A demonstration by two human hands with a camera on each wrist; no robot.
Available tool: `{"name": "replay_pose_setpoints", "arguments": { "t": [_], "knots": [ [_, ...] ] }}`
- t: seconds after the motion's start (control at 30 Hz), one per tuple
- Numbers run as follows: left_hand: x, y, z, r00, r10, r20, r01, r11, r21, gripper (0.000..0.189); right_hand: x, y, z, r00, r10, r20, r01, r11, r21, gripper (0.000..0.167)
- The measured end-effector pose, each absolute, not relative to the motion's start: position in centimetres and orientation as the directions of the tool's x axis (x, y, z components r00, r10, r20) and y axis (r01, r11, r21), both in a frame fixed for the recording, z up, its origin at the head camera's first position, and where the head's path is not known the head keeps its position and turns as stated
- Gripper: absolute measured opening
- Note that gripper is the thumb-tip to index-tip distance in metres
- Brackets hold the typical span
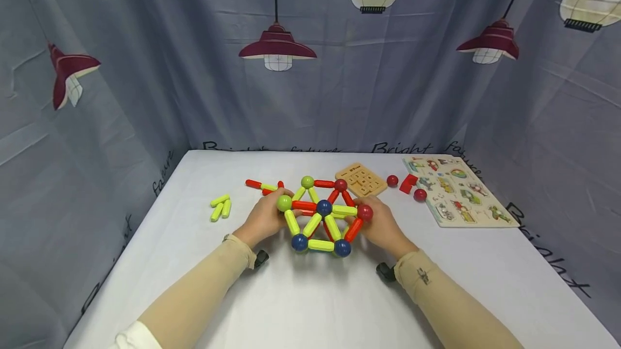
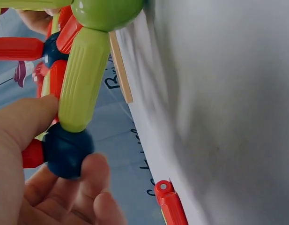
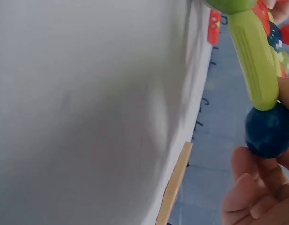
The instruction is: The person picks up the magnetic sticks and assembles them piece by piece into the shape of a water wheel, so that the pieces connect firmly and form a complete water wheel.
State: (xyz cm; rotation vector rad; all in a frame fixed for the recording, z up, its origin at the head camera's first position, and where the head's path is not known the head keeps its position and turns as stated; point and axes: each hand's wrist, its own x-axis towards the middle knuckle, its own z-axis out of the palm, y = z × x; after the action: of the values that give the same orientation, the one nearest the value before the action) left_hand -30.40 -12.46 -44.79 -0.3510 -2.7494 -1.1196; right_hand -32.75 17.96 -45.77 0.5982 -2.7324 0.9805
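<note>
Both hands hold a ball-and-rod building model (image 1: 324,208) of blue, green and red balls joined by yellow-green and red rods, above the white table. My left hand (image 1: 264,218) grips its left side; in the left wrist view the thumb and fingers are around a dark blue ball (image 2: 68,152) and the rods beside it. On the right side my right hand (image 1: 383,226) grips the model, fingers about another blue ball (image 3: 268,130) in the right wrist view. A yellow-green rod (image 3: 254,58) runs from that ball to a green ball. Parts of both hands are hidden behind the model.
Loose yellow-green rods (image 1: 221,207) lie at the left, with red rods (image 1: 253,183) farther back. Behind the right hand is a wooden number board (image 1: 361,178). Red balls (image 1: 420,195) and a red piece (image 1: 408,183) lie beside a picture puzzle board (image 1: 466,190).
</note>
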Motion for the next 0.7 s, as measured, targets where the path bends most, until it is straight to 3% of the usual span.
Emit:
{"name": "replay_pose_setpoints", "arguments": {
  "t": [0.33, 0.7],
  "knots": [
    [-31.6, -12.1, -44.3, -0.913, 0.208, 0.35, 0.379, 0.749, 0.544, 0.06, -33.7, 18.8, -45.6, -0.848, -0.341, 0.406, -0.517, 0.699, -0.493, 0.061],
    [-31.2, -12.0, -44.6, -0.825, 0.234, 0.514, 0.473, 0.783, 0.403, 0.049, -33.1, 18.6, -45.4, -0.781, -0.354, 0.515, -0.581, 0.715, -0.39, 0.061]
  ]
}}
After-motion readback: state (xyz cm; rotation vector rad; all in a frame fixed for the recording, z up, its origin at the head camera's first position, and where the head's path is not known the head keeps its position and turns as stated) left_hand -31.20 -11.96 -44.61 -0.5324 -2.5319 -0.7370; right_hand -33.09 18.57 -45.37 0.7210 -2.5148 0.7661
